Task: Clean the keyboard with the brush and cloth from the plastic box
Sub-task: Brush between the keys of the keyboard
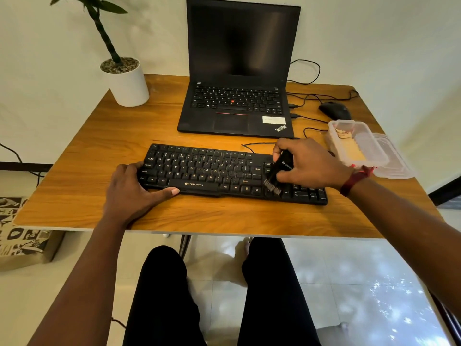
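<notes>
A black keyboard [209, 171] lies across the middle of the wooden table [99, 151]. My right hand [309, 163] grips a black brush [278, 174], whose grey bristles touch the keys near the arrow cluster on the keyboard's right side. My left hand [134, 193] holds the keyboard's left end, fingers curled over the edge and thumb stretched along the front by the space bar. The clear plastic box [359, 143] stands open at the right, with a pale yellowish cloth [350, 148] inside.
An open black laptop [239, 78] stands behind the keyboard, with cables running right to a black mouse [335, 111]. A white plant pot [128, 81] occupies the back left corner. The box's lid [396, 163] lies beside it near the right edge.
</notes>
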